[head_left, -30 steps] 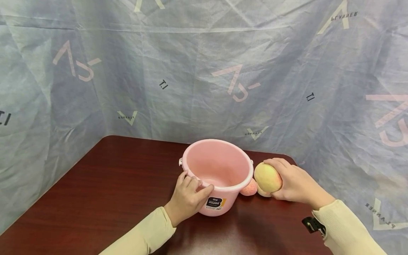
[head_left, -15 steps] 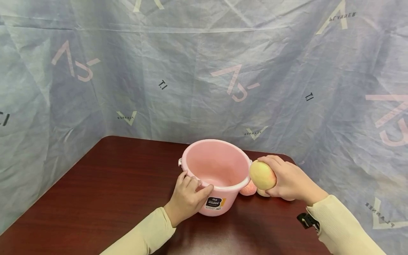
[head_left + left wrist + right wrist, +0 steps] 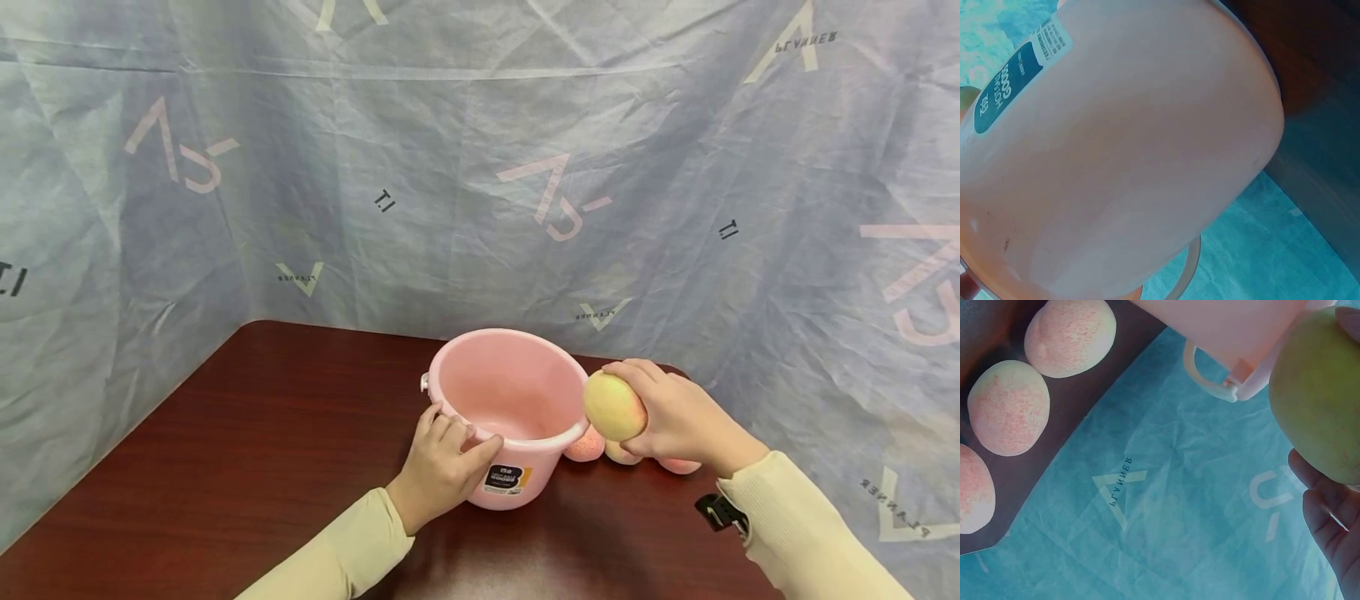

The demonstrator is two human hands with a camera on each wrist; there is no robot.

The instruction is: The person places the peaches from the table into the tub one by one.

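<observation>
A pink plastic bucket (image 3: 502,375) stands upright on the table, its inside bare as far as I can see. My left hand (image 3: 442,460) grips its near-left rim, fingertips over the edge. Held in my right hand (image 3: 678,417) is a yellow peach (image 3: 615,406) with a reddish blush, raised at the bucket's right rim. Whether peach and rim touch, I cannot tell. The right wrist view shows the same peach (image 3: 1316,397) between fingers and thumb. The left wrist view is filled by the bucket's outer wall (image 3: 1135,144); the left hand is mostly hidden there.
Three pinkish peaches lie in a row right of the bucket: one peach (image 3: 585,445) beside its wall, a paler peach (image 3: 621,453), and another (image 3: 678,466) under my right hand. A dark red-brown table (image 3: 285,450) carries everything. Grey printed cloth (image 3: 450,167) hangs behind.
My right hand has moved left and slightly up with the peach, bringing it to the bucket's rim and uncovering the rightmost peach on the table. The left hand and bucket stay put.
</observation>
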